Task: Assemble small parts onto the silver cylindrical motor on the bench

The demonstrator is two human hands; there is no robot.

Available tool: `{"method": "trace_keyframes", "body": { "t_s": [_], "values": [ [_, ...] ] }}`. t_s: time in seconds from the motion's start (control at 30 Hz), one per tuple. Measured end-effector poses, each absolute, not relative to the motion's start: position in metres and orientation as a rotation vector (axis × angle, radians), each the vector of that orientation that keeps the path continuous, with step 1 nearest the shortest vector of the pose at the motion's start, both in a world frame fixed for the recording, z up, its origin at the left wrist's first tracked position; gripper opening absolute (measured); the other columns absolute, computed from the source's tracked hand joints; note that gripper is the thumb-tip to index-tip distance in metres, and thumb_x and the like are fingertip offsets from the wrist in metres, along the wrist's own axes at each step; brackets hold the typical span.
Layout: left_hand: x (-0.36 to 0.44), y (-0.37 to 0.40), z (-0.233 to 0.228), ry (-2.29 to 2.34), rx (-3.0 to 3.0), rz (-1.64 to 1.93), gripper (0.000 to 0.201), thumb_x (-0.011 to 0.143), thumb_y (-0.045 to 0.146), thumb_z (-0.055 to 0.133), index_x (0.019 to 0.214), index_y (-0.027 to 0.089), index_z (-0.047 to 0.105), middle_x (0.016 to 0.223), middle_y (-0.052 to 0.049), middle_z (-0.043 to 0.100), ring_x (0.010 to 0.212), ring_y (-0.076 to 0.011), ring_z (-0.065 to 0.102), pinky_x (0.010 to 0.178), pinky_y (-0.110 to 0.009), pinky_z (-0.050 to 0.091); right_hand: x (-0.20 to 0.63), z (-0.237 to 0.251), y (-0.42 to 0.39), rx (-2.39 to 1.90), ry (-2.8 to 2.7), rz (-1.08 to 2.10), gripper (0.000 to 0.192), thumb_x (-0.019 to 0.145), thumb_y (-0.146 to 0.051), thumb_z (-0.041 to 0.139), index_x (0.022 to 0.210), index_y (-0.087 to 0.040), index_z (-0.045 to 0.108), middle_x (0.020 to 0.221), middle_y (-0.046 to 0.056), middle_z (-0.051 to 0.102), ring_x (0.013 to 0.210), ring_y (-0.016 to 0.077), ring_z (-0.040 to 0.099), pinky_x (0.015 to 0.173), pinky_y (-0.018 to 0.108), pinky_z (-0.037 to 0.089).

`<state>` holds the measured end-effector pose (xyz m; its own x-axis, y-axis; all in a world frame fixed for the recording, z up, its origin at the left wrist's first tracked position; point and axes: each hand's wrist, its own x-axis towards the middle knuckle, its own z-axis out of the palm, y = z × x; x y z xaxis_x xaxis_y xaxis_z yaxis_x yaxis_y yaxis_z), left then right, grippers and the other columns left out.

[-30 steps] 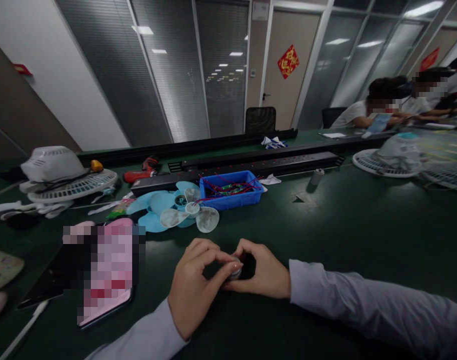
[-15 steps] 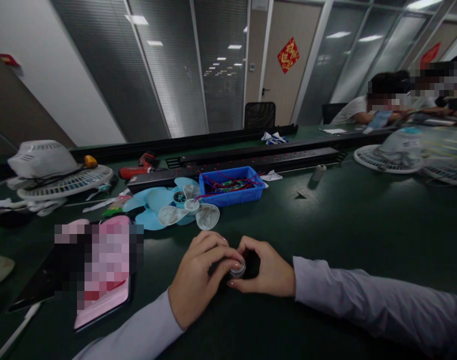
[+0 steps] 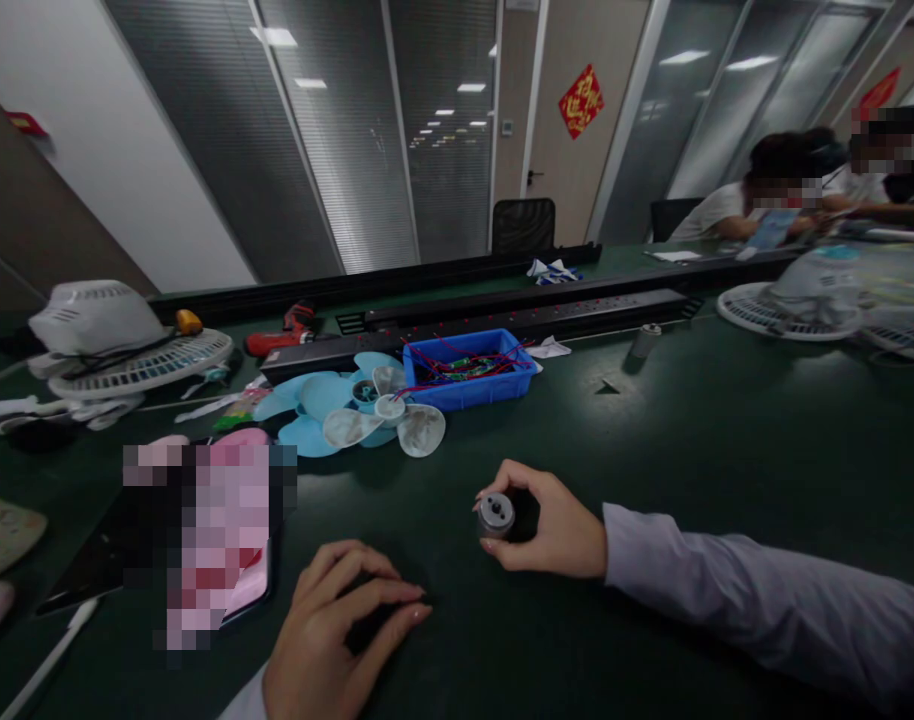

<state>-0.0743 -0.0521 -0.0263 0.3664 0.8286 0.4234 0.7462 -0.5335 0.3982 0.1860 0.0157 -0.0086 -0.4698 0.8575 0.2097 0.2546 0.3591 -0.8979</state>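
My right hand (image 3: pixel 551 525) has its thumb and forefinger around a small motor (image 3: pixel 496 513), a short grey metal cylinder with a dark round centre and small holes in its top. It stands upright at the green tabletop. To the left and nearer to me is my left hand (image 3: pixel 344 625), apart from the motor. Its thumb and forefinger tips come together in a pinch, and whatever may be between them is too small to make out. A similar grey metal cylinder (image 3: pixel 647 340) stands farther back on the right.
Beyond my hands are a blue bin (image 3: pixel 472 390) of wired circuit boards and several fan blades (image 3: pixel 314 400). A red power drill (image 3: pixel 281 335) lies behind them. Fan heads (image 3: pixel 101 320) rest at both sides. A phone (image 3: pixel 247 597) lies at left. Co-workers (image 3: pixel 787 190) sit at far right.
My left hand has left the top of the motor and moved left and toward me. My right hand still grips the motor, whose top now shows.
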Motion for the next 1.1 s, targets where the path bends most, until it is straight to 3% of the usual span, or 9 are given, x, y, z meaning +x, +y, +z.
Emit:
{"method": "trace_keyframes", "body": {
  "t_s": [0.23,0.47,0.57,1.1],
  "values": [
    [-0.072,-0.048,-0.026,1.433,2.47,0.992,0.013,0.078,0.04,0.072,0.09,0.035,0.074,0.094,-0.002,0.067,0.094,-0.0241,0.056,0.077,-0.036,0.051,0.186,-0.01,0.016,-0.954,-1.93,1.099,0.03,0.064,-0.02,0.077,0.085,-0.019,0.055,0.089,0.003,0.07,0.079,0.0183,0.066,0.072,0.031,0.051],
    [-0.026,-0.02,-0.002,1.296,2.373,1.305,0.013,0.085,0.018,0.065,0.091,0.027,0.071,0.092,0.002,0.075,0.097,-0.0222,0.061,0.086,-0.038,0.046,0.184,-0.007,0.014,-0.968,-1.944,1.05,0.029,0.063,-0.018,0.076,0.083,-0.018,0.056,0.081,0.0,0.066,0.071,0.0155,0.061,0.066,0.027,0.047],
    [-0.004,-0.007,0.002,1.234,2.289,1.356,0.012,0.084,0.015,0.066,0.087,0.025,0.071,0.087,0.002,0.076,0.09,-0.0206,0.065,0.082,-0.036,0.046,0.184,-0.007,0.014,-0.949,-1.945,1.022,0.029,0.061,-0.018,0.076,0.079,-0.019,0.054,0.073,-0.004,0.061,0.065,0.013,0.057,0.061,0.024,0.043],
    [0.002,0.002,0.026,1.145,2.258,0.99,0.013,0.083,0.018,0.068,0.089,0.026,0.076,0.089,0.0,0.075,0.084,-0.02,0.067,0.075,-0.035,0.048,0.185,-0.01,0.016,-0.929,-1.96,1.024,0.029,0.062,-0.018,0.076,0.078,-0.02,0.051,0.071,-0.006,0.056,0.064,0.012,0.053,0.059,0.024,0.041]
  ]
}}
